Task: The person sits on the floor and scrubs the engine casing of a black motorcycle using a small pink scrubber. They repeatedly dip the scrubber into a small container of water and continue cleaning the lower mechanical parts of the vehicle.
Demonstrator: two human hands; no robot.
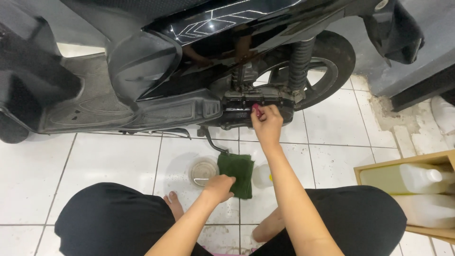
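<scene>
The right hand point(267, 124) is stretched forward to the black engine casing point(246, 105) low on the scooter point(156, 71), its fingers pinched narrow around a small red thing point(256, 109) held right against the casing's upper edge — what that thing is cannot be told. The left hand point(219, 186) rests nearer the body, fingers curled onto the edge of a dark green cloth point(237, 174) that lies folded and soft on the floor point(109, 156), just below the kickstand foot point(215, 147). Touching the cloth's left side sits a round, shallow clear container point(203, 170); just beside its right edge stands a pale translucent plastic bottle point(261, 175) with a yellow spot at its side. The floor is glossy white tile with grey grout, stained in places. The scooter's body panels are smooth shiny black — the footboard is matte and ribbed, and a coiled shock spring point(301, 59) stands before the rear wheel point(327, 66). At right, an open wooden box point(374, 167) holds whitish plastic jugs point(412, 178).
</scene>
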